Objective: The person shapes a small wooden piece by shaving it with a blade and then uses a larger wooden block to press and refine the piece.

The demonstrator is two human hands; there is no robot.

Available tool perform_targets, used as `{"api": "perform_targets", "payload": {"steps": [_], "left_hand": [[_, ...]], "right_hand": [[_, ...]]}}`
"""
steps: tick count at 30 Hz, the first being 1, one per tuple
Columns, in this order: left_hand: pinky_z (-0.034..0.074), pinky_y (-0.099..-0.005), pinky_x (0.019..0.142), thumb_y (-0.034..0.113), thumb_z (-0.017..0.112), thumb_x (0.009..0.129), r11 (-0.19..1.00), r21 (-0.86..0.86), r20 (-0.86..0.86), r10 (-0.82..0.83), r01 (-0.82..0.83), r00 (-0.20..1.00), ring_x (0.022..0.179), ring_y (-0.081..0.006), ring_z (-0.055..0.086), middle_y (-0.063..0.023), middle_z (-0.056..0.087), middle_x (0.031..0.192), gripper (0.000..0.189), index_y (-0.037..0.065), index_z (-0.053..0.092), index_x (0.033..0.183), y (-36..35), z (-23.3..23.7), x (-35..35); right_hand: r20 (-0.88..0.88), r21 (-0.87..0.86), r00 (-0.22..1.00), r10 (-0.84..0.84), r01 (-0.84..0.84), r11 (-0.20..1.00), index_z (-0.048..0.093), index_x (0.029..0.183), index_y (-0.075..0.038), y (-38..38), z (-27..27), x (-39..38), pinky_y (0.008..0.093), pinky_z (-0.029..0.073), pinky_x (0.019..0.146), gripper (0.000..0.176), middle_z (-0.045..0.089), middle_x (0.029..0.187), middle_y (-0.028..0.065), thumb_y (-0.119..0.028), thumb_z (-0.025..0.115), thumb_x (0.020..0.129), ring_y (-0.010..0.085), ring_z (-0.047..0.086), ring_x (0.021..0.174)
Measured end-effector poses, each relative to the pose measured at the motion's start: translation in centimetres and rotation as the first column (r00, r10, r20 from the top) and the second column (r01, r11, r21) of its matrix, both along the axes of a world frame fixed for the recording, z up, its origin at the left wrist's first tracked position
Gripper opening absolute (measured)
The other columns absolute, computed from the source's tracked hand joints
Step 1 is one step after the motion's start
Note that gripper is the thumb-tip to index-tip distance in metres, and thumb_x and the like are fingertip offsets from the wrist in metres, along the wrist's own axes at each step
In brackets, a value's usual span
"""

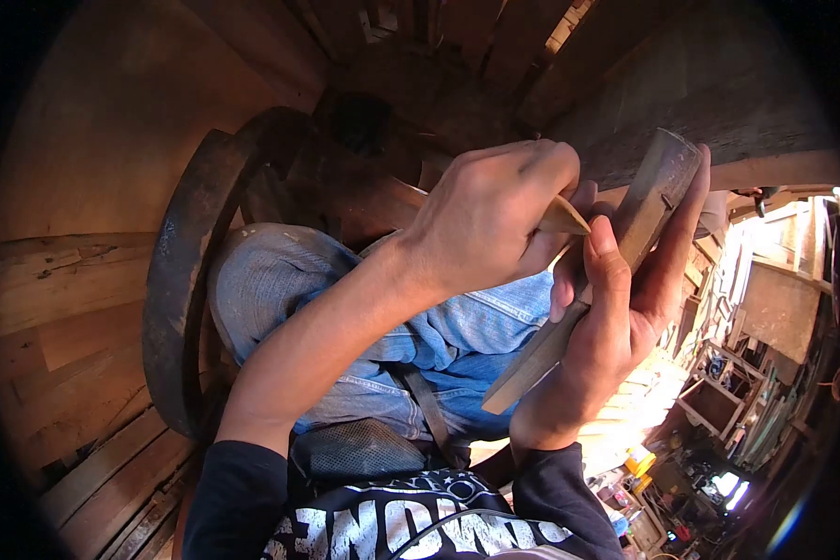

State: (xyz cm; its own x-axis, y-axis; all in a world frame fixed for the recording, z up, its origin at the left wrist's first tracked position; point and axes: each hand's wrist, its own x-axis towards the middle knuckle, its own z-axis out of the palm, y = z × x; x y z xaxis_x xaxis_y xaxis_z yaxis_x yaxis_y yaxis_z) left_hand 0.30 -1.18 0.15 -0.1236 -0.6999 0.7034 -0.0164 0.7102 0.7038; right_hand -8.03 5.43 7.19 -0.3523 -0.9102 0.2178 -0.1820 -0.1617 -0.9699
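My left hand (490, 215) reaches across to the right with its fingers curled in a pinch. From it sticks out a short tan pointed piece (565, 219), perhaps wood, whose tip comes close to my right thumb. My right hand (625, 313) is wrapped round a long narrow wooden bar (661, 187), with the thumb on the near side and the fingers behind it. A small dark mark or peg shows near the bar's upper end. Its flat lower end (537, 364) slants down to the left, below the hand. My left fingertips are partly hidden.
Blue jeans (289, 271) cover my bent legs beneath my arms. To the left stands a thick dark curved piece (182, 280) beside wooden planks (56, 289). A dark board (691, 103) spans the upper right. Stacked frames and clutter (719, 392) lie lower right in bright light.
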Motion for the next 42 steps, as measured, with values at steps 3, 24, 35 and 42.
{"api": "perform_targets", "payload": {"steps": [3, 24, 35, 42], "left_hand": [[0.035, -0.0280, 0.042, 0.002, 0.072, 0.070, 0.980, 0.186, -0.025, -0.073, 0.076, 0.997, 0.043, -0.0174, 0.045, -0.0070, 0.045, 0.053, 0.024, 0.005, 0.048, 0.063, 0.0, 0.4, 0.9], [0.032, -0.0286, 0.041, 0.009, 0.068, 0.068, 0.974, 0.204, -0.055, -0.090, 0.099, 0.994, 0.040, -0.0218, 0.040, -0.0102, 0.038, 0.050, 0.029, 0.005, 0.041, 0.056, 1.0, 1.1, 0.4], [0.041, -0.0312, 0.045, 0.009, 0.067, 0.075, 0.970, 0.243, 0.006, 0.019, -0.019, 1.000, 0.045, -0.0278, 0.051, -0.0136, 0.045, 0.052, 0.025, 0.000, 0.048, 0.061, -1.3, 2.3, -0.5], [0.042, -0.0313, 0.045, 0.006, 0.067, 0.073, 0.972, 0.235, -0.067, 0.011, 0.005, 0.998, 0.048, -0.0316, 0.056, -0.0149, 0.048, 0.054, 0.022, 0.001, 0.048, 0.063, -1.4, 2.1, -0.5]], "right_hand": [[-0.038, 0.019, 0.999, 0.023, -0.022, 1.000, 0.028, 0.148, -0.010, 0.3, 0.1, -0.3, 0.0184, 0.037, 0.046, 0.070, 0.059, 0.091, 0.0086, 0.000, 0.058, 0.086, 0.0065, 0.046, 0.054], [-0.244, -0.117, 0.969, -0.032, 0.003, 0.993, 0.027, 0.148, -0.007, -0.3, -1.4, -0.5, 0.0177, 0.043, 0.062, 0.068, 0.060, 0.109, 0.0105, -0.003, 0.058, 0.088, 0.0092, 0.056, 0.075], [-0.280, -0.106, 0.955, -0.094, 0.067, 0.992, 0.025, 0.148, -0.009, -1.1, -0.7, -0.1, 0.0176, 0.034, 0.047, 0.070, 0.059, 0.082, 0.0042, -0.005, 0.062, 0.088, 0.0041, 0.048, 0.055], [-0.497, -0.309, 0.857, -0.133, -0.032, 0.950, 0.026, 0.147, -0.003, -3.0, 0.7, -0.7, 0.0168, 0.039, 0.060, 0.076, 0.058, 0.084, 0.0020, -0.005, 0.068, 0.084, 0.0055, 0.054, 0.070]]}}
